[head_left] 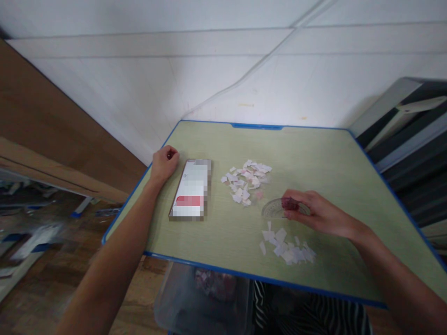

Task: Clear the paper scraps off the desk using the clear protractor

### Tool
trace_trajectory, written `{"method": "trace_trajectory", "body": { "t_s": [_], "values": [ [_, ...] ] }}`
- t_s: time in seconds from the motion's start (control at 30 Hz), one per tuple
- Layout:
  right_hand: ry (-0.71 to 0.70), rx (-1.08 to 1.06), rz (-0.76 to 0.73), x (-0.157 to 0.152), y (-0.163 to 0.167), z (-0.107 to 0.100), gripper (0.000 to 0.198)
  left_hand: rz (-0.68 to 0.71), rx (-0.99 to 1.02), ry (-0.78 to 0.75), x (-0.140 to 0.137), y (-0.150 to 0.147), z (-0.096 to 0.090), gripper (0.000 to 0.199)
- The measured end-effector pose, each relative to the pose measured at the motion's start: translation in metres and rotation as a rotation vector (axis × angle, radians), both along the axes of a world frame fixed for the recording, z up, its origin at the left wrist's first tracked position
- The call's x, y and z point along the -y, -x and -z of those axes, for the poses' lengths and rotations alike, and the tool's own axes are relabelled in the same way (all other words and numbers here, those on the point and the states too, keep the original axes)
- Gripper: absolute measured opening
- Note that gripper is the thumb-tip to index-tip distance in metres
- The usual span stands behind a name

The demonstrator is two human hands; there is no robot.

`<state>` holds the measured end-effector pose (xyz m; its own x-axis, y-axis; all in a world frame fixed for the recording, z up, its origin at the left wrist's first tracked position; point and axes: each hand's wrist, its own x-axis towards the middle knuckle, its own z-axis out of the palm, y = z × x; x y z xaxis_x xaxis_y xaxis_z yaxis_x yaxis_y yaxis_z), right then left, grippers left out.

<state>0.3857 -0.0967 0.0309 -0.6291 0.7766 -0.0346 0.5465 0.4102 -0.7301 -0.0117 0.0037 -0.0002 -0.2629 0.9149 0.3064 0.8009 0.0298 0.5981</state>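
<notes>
My right hand (312, 211) is closed on a clear plastic protractor (270, 208), its curved edge pointing left, just above the table. A dark red patch shows between the fingers; I cannot tell what it is. Below the protractor lies a loose pile of torn white paper scraps (288, 247). A second heap of scraps (246, 179), some of them pinkish, lies up and to the left. My left hand (165, 163) rests curled at the table's left edge; whatever its fingers enclose, if anything, is hidden. Right beside it lies a phone (190, 188) with its screen lit and partly blurred.
The pale green table (307, 153) has a blue rim and stands against a white wall (209, 79). A clear plastic bin (178, 298) sits below the front edge. A brown wooden panel (66, 111) is on the left, and dark metal framing (415, 116) on the right.
</notes>
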Motion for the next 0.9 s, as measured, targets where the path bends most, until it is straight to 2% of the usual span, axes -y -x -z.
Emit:
{"method": "trace_trajectory", "body": {
  "t_s": [0.6, 0.73, 0.9],
  "values": [
    [0.047, 0.016, -0.014, 0.0005, 0.0018, 0.0001, 0.016, -0.003, 0.003, 0.007, 0.0012, -0.0015, -0.0020, 0.005],
    [0.009, 0.009, -0.007, -0.0003, 0.0014, -0.0029, 0.016, -0.001, 0.000, 0.005, 0.0014, -0.0010, -0.0013, 0.006],
    [-0.070, -0.013, 0.102, -0.0052, -0.0049, -0.0039, 0.016, 0.001, -0.002, 0.010, 0.0016, -0.0010, -0.0011, 0.005]
  ]
}}
